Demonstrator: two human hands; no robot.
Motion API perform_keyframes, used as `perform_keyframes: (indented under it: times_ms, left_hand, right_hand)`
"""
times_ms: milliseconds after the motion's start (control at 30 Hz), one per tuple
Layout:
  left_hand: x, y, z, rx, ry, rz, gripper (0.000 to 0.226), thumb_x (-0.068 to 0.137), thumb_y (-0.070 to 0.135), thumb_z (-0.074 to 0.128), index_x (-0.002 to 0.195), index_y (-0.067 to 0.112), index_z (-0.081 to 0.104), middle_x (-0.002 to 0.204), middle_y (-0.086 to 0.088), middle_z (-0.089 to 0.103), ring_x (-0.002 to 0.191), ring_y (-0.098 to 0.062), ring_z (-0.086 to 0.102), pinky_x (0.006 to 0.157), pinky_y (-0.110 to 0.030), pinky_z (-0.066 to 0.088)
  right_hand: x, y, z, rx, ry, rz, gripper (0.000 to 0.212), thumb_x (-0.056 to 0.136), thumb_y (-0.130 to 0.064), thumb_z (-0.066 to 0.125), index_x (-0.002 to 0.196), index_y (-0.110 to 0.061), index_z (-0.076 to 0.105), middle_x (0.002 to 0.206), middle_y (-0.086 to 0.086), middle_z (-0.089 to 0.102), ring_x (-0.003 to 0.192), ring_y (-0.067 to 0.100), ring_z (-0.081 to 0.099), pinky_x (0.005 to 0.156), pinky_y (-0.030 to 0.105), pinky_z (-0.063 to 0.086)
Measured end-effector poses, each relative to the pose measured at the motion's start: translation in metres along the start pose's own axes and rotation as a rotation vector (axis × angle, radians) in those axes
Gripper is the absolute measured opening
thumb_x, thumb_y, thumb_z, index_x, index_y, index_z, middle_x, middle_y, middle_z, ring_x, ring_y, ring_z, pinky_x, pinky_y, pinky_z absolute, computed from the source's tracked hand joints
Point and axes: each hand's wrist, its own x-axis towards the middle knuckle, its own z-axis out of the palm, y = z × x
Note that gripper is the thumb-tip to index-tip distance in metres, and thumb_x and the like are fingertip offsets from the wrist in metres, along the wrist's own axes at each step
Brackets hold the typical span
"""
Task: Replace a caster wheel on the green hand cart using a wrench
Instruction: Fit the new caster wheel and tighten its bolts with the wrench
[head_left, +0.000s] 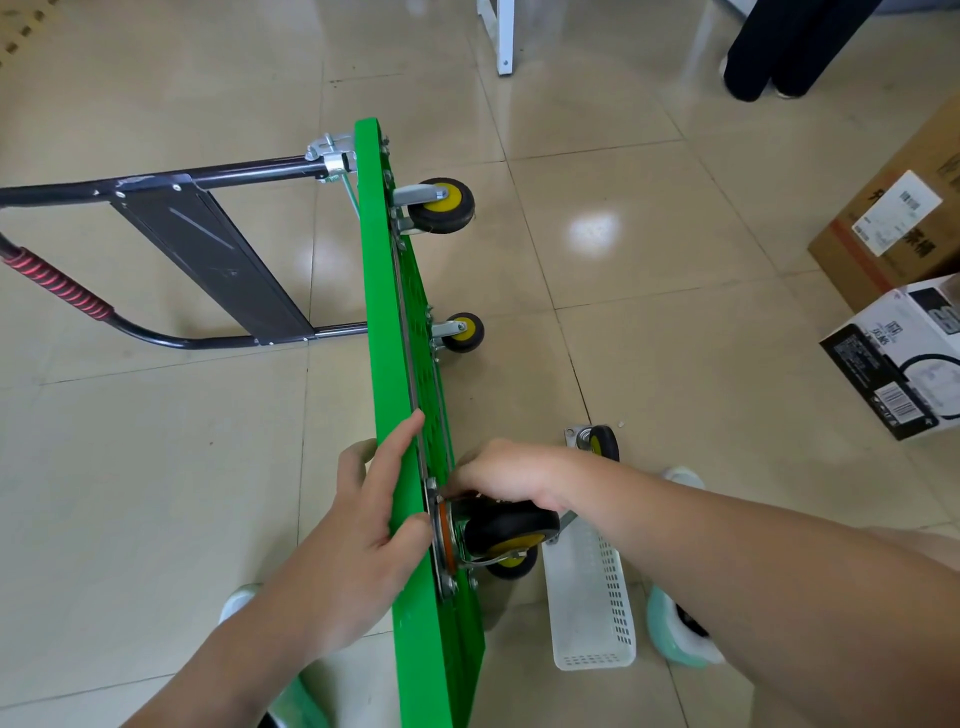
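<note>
From your head camera, the green hand cart (384, 312) stands on its long edge on the tiled floor (156, 467), its underside facing right and its black folding handle (208, 176) lying out flat to the left. Your left hand (358, 530) rests on the deck's upper edge near you. Its fingers are mostly straight, the index finger is laid along the edge pointing away from you, and the thumb presses just beside the mounting plate of the nearest caster wheel (511, 525). It grips nothing and only bears on the deck. Your right hand (504, 475) reaches in from the right, over that black-and-yellow wheel, with its fingers curled in against the plate. The back of the hand hides the fingertips, so you cannot tell whether they pinch a bolt, a tool or nothing. Two more casters stick out from the underside farther along, a far caster (441, 205) by the handle hinge and a middle caster (462, 332). A loose caster (597, 444) lies on the floor just beyond your right forearm, near the far end of a white perforated plastic basket (592, 613) that sits between the cart and your right shoe (680, 639). Well to the right are a brown cardboard box (893, 234) and a white-and-black printed box (898, 358).
</note>
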Motion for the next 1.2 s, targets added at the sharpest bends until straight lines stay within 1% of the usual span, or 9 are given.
perform_keyframes:
  times_ms: [133, 233, 333, 433, 500, 600, 767, 967, 1200]
  left_hand:
    - [-0.0001, -0.0003, -0.0006, 0.013, -0.005, 0.005, 0.081, 0.102, 0.035, 0.047, 0.137, 0.084, -0.007, 0.127, 0.03, 0.021, 0.079, -0.009, 0.063, 0.069, -0.013, 0.047]
    - [-0.0006, 0.0023, -0.0009, 0.002, -0.008, 0.001, 0.077, 0.098, 0.043, 0.045, 0.137, 0.084, -0.007, 0.129, 0.032, 0.02, 0.085, -0.005, 0.063, 0.075, -0.015, 0.049]
    - [-0.0011, 0.0052, -0.0014, -0.017, -0.007, -0.019, 0.074, 0.088, 0.053, 0.04, 0.137, 0.085, -0.006, 0.128, 0.034, 0.019, 0.086, -0.004, 0.063, 0.073, -0.013, 0.049]
    - [-0.0014, 0.0051, -0.0009, -0.022, -0.009, -0.021, 0.075, 0.084, 0.054, 0.038, 0.136, 0.085, -0.006, 0.126, 0.035, 0.019, 0.09, -0.002, 0.062, 0.071, -0.01, 0.048]
    - [-0.0016, 0.0035, -0.0006, -0.023, -0.013, -0.021, 0.076, 0.084, 0.055, 0.038, 0.137, 0.084, -0.006, 0.127, 0.035, 0.018, 0.093, 0.0, 0.061, 0.073, -0.01, 0.049]
    - [-0.002, 0.0019, -0.0007, -0.024, -0.013, -0.021, 0.076, 0.084, 0.055, 0.039, 0.138, 0.084, -0.007, 0.128, 0.036, 0.018, 0.093, 0.001, 0.06, 0.075, -0.012, 0.049]
    - [-0.0022, 0.0008, -0.0008, -0.022, -0.021, -0.014, 0.075, 0.085, 0.054, 0.038, 0.137, 0.084, -0.007, 0.131, 0.035, 0.017, 0.097, 0.007, 0.058, 0.076, -0.017, 0.045]
    - [-0.0038, -0.0015, -0.0006, -0.028, -0.018, -0.006, 0.075, 0.086, 0.056, 0.038, 0.139, 0.083, -0.008, 0.135, 0.035, 0.017, 0.1, 0.01, 0.054, 0.081, -0.014, 0.044]
    - [-0.0046, -0.0029, -0.0004, -0.011, -0.023, -0.013, 0.076, 0.087, 0.056, 0.036, 0.139, 0.083, -0.011, 0.131, 0.037, 0.015, 0.097, 0.007, 0.057, 0.077, -0.009, 0.043]
  right_hand:
    - [0.0005, 0.0017, 0.0014, 0.033, 0.006, -0.011, 0.037, 0.088, -0.043, 0.069, 0.111, -0.015, 0.072, 0.104, 0.011, 0.075, 0.098, 0.033, 0.072, 0.095, 0.048, 0.057]
    - [-0.0006, 0.0019, 0.0001, 0.045, -0.012, -0.061, 0.034, 0.085, -0.037, 0.072, 0.112, -0.017, 0.072, 0.106, 0.01, 0.074, 0.101, 0.032, 0.071, 0.096, 0.048, 0.057]
    - [0.0005, 0.0012, 0.0024, -0.026, 0.035, -0.014, 0.036, 0.089, -0.044, 0.068, 0.107, -0.013, 0.074, 0.102, 0.013, 0.075, 0.098, 0.033, 0.072, 0.091, 0.043, 0.057]
    - [0.001, 0.0017, 0.0037, -0.021, 0.031, -0.02, 0.043, 0.091, -0.049, 0.065, 0.117, -0.016, 0.071, 0.107, 0.01, 0.074, 0.099, 0.032, 0.071, 0.095, 0.044, 0.056]
    - [-0.0002, 0.0019, 0.0023, 0.017, 0.01, -0.054, 0.042, 0.088, -0.044, 0.069, 0.121, -0.018, 0.069, 0.111, 0.008, 0.073, 0.102, 0.031, 0.069, 0.098, 0.047, 0.055]
    - [0.0004, 0.0028, 0.0006, 0.012, -0.008, -0.067, 0.032, 0.085, -0.037, 0.073, 0.109, -0.017, 0.074, 0.103, 0.009, 0.076, 0.099, 0.032, 0.072, 0.094, 0.047, 0.058]
    - [0.003, 0.0048, 0.0012, -0.027, -0.001, -0.065, 0.034, 0.086, -0.046, 0.071, 0.106, -0.018, 0.076, 0.095, 0.006, 0.076, 0.092, 0.029, 0.073, 0.088, 0.041, 0.06]
    - [0.0019, 0.0073, 0.001, 0.023, -0.025, -0.067, 0.034, 0.084, -0.044, 0.073, 0.107, -0.019, 0.074, 0.098, 0.007, 0.076, 0.095, 0.031, 0.073, 0.091, 0.047, 0.059]
    - [0.0034, 0.0035, 0.0085, -0.044, -0.004, -0.039, 0.042, 0.09, -0.051, 0.061, 0.109, -0.015, 0.074, 0.103, 0.015, 0.075, 0.097, 0.037, 0.072, 0.091, 0.05, 0.059]
